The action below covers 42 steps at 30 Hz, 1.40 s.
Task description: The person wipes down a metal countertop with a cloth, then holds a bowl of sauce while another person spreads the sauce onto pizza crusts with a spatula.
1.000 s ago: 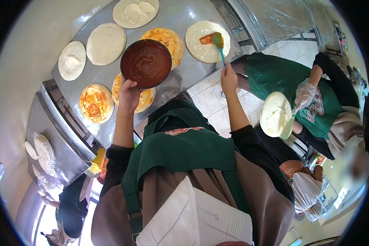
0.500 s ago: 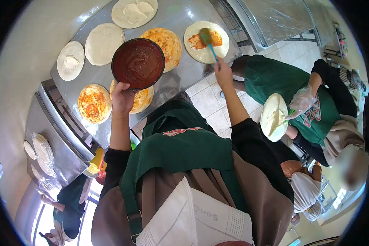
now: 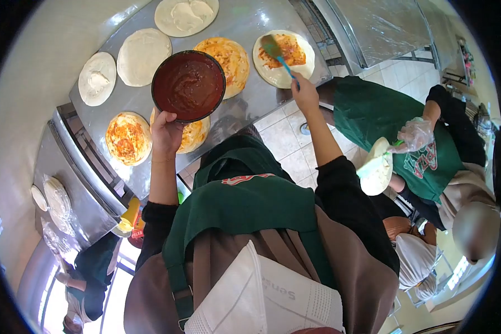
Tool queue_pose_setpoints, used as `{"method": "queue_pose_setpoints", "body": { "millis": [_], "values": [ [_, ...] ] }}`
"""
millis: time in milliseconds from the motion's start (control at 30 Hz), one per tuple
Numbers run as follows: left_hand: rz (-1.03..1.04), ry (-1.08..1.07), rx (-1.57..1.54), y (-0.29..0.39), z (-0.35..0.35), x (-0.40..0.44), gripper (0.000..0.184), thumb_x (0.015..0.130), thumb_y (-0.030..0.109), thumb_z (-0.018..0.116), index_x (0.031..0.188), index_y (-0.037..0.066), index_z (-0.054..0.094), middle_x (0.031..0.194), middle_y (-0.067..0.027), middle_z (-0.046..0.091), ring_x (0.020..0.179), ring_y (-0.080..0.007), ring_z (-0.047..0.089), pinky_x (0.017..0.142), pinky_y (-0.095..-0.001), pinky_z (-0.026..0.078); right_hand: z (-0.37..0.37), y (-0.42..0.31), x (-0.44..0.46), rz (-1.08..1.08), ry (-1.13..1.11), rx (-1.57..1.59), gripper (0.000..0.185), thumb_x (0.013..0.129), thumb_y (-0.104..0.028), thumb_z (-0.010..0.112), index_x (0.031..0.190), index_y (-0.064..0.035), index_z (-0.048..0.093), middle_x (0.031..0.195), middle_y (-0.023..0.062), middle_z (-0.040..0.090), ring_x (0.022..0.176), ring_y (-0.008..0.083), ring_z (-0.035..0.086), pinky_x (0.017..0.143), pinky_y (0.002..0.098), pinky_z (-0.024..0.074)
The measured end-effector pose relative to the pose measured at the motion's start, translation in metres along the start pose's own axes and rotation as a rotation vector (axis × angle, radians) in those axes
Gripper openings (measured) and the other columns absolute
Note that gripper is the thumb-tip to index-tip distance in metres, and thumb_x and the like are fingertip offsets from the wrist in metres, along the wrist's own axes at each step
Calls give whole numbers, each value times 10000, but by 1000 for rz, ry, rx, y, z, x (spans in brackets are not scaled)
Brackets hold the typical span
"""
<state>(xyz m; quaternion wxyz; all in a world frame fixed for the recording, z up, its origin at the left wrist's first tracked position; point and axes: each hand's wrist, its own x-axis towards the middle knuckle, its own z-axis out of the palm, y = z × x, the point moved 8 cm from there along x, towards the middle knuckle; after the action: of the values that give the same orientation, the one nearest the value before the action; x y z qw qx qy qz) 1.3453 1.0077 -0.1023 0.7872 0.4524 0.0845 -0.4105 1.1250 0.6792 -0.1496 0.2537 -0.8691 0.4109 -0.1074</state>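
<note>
My left hand [image 3: 166, 129] grips the near rim of a dark bowl [image 3: 188, 86] of thick red sauce, tilted toward me over the table. In my right hand [image 3: 305, 96] is a spatula [image 3: 284, 64] with a blue handle. Its sauce-coated head lies on a round of dough [image 3: 265, 71] at the table's right end, where red sauce covers part of the middle. Sauced rounds lie around the bowl: one dough round [image 3: 228, 58] behind it, another [image 3: 128, 139] to its left, and one [image 3: 193, 135] partly hidden by my left hand and the bowl.
Pale dough rounds [image 3: 145, 57] lie along the far side of the metal table [image 3: 245, 114]. At right, a co-worker in a green apron [image 3: 373, 114] holds a plate-like pale round [image 3: 376, 172] with a gloved hand [image 3: 414, 135] near it. Wrapped stacks [image 3: 58, 203] sit on a left counter.
The spatula head has moved left across the dough, and the sauce patch is larger. My right hand has shifted slightly. The co-worker's pale round has tilted.
</note>
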Motion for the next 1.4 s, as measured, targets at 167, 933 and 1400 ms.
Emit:
{"method": "queue_pose_setpoints", "body": {
  "millis": [167,933,1400],
  "values": [
    [13,-14,13,3,1,-3,531,719,113,482,1239,9,464,1240,-136,541,1103,-303,542,920,-475,455,-15,-10,-18,-34,-189,114,267,882,-220,525,1125,-144,603,756,194,618,692,350,614,624,436,470],
    [39,-16,-19,8,-19,-15,544,704,108,484,1241,19,470,1246,-121,535,1136,-290,509,968,-500,412,-93,-50,-47,-41,-173,-376,294,855,-220,517,1139,-198,588,897,101,636,803,312,629,653,446,501],
    [11,4,-39,13,-31,-29,488,723,100,491,1206,35,512,1220,-89,563,1119,-258,525,960,-431,417,-58,17,-45,173,-143,-552,306,872,-242,492,1167,-172,535,905,154,629,792,367,640,665,479,521]
  ]
}}
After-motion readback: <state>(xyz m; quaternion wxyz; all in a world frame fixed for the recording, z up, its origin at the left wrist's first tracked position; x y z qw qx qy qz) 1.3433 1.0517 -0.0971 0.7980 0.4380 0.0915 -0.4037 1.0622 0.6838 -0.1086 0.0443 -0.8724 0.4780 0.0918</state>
